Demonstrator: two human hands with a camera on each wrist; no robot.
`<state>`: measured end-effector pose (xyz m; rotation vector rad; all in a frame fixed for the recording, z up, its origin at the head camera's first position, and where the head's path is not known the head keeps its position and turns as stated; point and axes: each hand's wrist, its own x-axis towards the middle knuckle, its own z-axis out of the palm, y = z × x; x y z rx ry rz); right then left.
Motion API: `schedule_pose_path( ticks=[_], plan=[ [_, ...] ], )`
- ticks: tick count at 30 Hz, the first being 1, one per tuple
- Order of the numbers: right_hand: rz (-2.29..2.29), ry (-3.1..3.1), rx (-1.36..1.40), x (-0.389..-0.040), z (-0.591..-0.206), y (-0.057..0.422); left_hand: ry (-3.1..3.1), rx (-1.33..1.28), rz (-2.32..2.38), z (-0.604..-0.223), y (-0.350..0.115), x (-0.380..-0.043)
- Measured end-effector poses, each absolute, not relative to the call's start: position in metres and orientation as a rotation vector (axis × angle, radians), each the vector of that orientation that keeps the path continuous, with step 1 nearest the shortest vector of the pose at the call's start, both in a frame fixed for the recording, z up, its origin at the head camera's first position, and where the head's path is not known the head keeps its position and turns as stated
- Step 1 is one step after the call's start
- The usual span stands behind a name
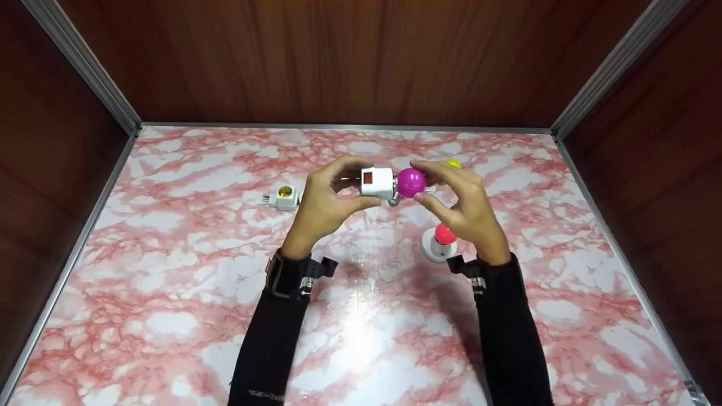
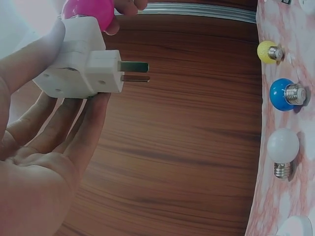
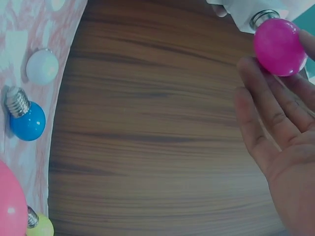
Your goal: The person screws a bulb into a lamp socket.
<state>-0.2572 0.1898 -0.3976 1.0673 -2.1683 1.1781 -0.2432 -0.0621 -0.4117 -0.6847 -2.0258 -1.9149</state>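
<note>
My left hand (image 1: 322, 206) grips a white plug-in lamp socket (image 1: 383, 184) with a red switch on its side. In the left wrist view its two flat metal prongs (image 2: 135, 67) point away from the palm. My right hand (image 1: 467, 200) pinches a magenta light bulb (image 1: 411, 182) by its round globe. The bulb's metal screw base (image 3: 263, 17) is at the mouth of the socket, partly hidden inside it. Both are held up in front of me, above the table.
Left of my hands lies another white plug-in socket (image 1: 286, 199). A round white lamp holder (image 1: 430, 248) with a red-pink bulb (image 1: 445, 233) stands below my right hand. Yellow (image 2: 267, 51), blue (image 2: 281, 94) and white (image 2: 283, 145) bulbs lie on the marbled table (image 1: 169, 324). Wood-grain panels (image 1: 350, 62) enclose it.
</note>
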Motion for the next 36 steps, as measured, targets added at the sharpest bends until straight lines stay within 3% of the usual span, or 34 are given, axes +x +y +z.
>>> schedule_pose_path(
  ticks=[36],
  plan=[
    [1.076, -2.134, 1.109, -0.2559, -0.3943, 0.1860, -2.034, -0.702, -1.889, -0.4119, -0.0639, -0.2441]
  ],
)
